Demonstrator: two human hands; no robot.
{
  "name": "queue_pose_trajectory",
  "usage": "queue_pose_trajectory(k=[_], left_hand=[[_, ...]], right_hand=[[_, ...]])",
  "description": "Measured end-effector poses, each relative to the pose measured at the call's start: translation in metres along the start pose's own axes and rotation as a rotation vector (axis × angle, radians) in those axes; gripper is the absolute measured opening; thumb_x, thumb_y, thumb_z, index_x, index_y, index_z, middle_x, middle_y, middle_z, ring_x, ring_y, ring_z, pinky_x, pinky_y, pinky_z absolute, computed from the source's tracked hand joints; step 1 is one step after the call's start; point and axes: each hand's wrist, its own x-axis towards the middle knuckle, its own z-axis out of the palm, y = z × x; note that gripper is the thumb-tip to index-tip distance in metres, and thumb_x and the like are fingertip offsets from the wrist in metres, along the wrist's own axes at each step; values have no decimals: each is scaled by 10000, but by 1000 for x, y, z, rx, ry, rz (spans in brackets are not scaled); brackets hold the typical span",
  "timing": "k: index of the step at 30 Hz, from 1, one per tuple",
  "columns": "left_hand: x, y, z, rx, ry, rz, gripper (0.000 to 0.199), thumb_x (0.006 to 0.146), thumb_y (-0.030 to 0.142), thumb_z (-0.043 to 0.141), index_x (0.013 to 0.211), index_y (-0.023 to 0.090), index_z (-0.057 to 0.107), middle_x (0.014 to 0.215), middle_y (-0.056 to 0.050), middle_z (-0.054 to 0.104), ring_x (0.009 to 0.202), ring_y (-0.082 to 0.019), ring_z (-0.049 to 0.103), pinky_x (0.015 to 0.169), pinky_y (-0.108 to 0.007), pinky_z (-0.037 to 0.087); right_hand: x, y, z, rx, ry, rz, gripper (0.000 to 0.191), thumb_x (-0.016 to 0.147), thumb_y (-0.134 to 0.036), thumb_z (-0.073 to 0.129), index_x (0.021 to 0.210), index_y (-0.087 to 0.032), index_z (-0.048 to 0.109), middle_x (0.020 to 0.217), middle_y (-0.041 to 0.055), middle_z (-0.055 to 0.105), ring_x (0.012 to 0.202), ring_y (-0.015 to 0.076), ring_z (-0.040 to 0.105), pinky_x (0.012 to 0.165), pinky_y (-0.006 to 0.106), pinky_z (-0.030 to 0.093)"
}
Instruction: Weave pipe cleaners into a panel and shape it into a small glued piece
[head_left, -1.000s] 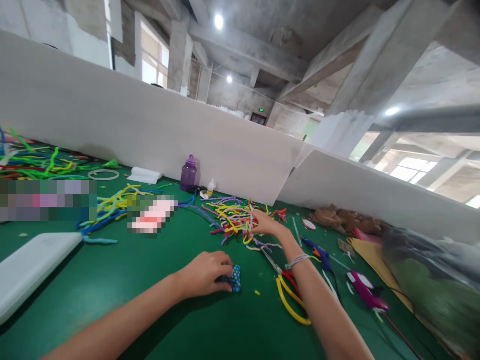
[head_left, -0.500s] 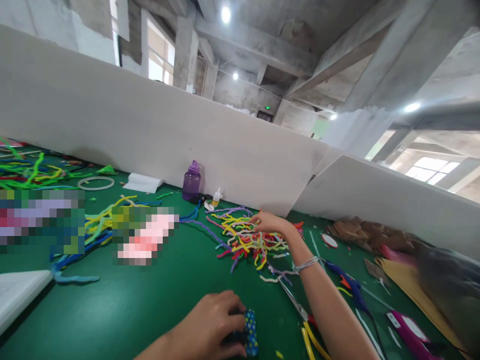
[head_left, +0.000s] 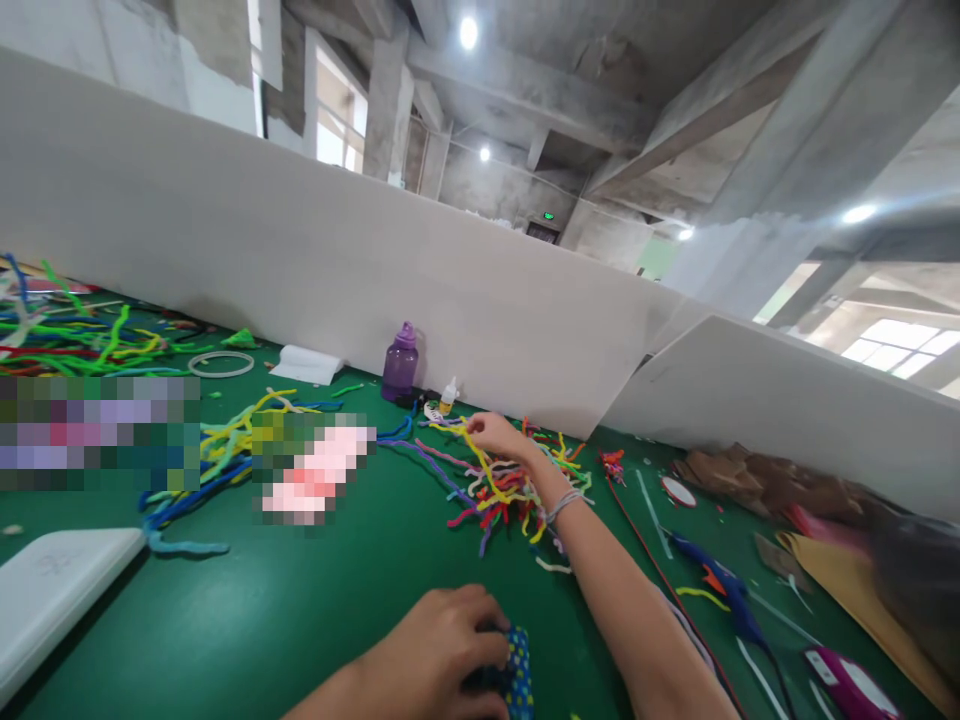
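Currently, head view: my left hand is curled around a blue patterned piece, well nearer me than the purple bottle; visible face blue with small yellow-green spots, straight-edged, rest hidden by my fingers. My right hand, narrow pinch, grips a yellow strand, right of the bottle. Strand: fuzzy, bent, trailing into a tangled multicolour pile, also right of the bottle and nearer me.

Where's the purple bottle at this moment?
In the head view, the purple bottle stands left of centre on the green table, by the foot of the white partition, just left of the small dropper bottle.
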Motion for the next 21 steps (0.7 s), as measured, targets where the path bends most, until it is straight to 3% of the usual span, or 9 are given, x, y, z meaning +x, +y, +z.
queue_pose_trajectory(k=[4,7,11,17,21], left_hand=[[1,-2,-6,-95,-6,53,296,778,499,519,883,242,623,1016,-49,642,872,-189,580,742,-309,432],[2,-4,-9,-119,-12,77,286,772,481,541,890,238,632,1025,-51,651,884,-191,583,756,-312,436],[3,-6,-11,-108,-14,74,257,754,442,586,898,235,630,1054,-31,647,906,-180,570,771,-294,432],[3,-6,-13,-108,-16,60,266,753,433,595,921,231,633,1081,-34,635,943,-174,537,791,-283,428],[4,-9,-14,-80,12,89,249,783,414,565,922,222,641,1122,-55,605,1040,-177,495,889,-321,389]], right_hand=[[-15,2,-23,722,22,-180,118,714,-210,505,802,-145,550,770,36,653,711,128,616,663,245,471],[-34,-2,-35,970,-3,-264,247,693,-247,601,912,-156,531,841,54,668,819,153,626,756,293,471],[-66,-17,-46,983,43,-304,422,655,-225,678,1030,-194,487,970,67,668,937,174,611,852,345,447],[-119,-42,-44,942,113,-409,282,710,-234,641,967,-196,532,986,46,664,965,168,604,882,354,441],[-157,-51,-37,932,166,-405,275,708,-247,643,969,-199,567,975,40,665,907,168,619,828,341,473]])
